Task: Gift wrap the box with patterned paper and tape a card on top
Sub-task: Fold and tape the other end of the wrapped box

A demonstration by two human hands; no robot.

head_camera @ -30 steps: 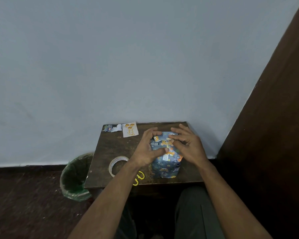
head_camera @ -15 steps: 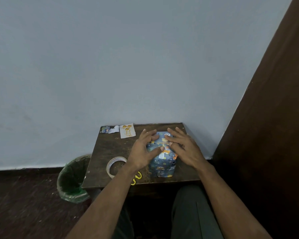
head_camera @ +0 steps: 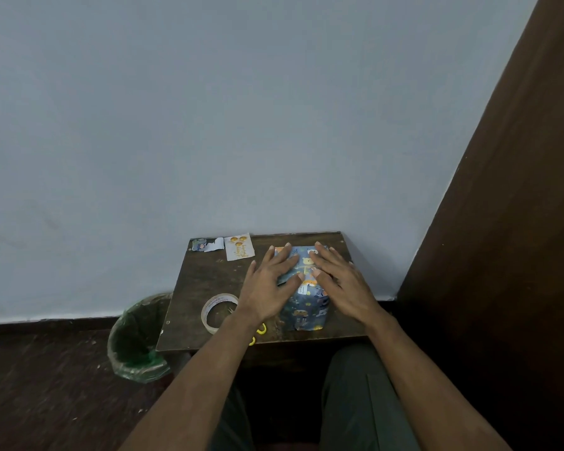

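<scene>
Wrapped box (head_camera: 306, 304) at the right of the table (head_camera: 192, 288), near its front edge. Left hand (head_camera: 269, 288) and right hand (head_camera: 342, 284) flat on its top, fingers straight and spread, thumbs nearly meeting. Card (head_camera: 239, 250) and paper scrap (head_camera: 207, 245) at the far edge. Tape roll (head_camera: 217, 309) just left of the left wrist. Yellow scissors (head_camera: 258, 333) mostly hidden under the left forearm. Green bin (head_camera: 137, 340) on the floor, left.

We see a green-lined bin (head_camera: 137, 340) on the floor at the tabletop's (head_camera: 209, 275) eight o'clock, and yellow scissor handles (head_camera: 258, 333) at its near edge.
</scene>
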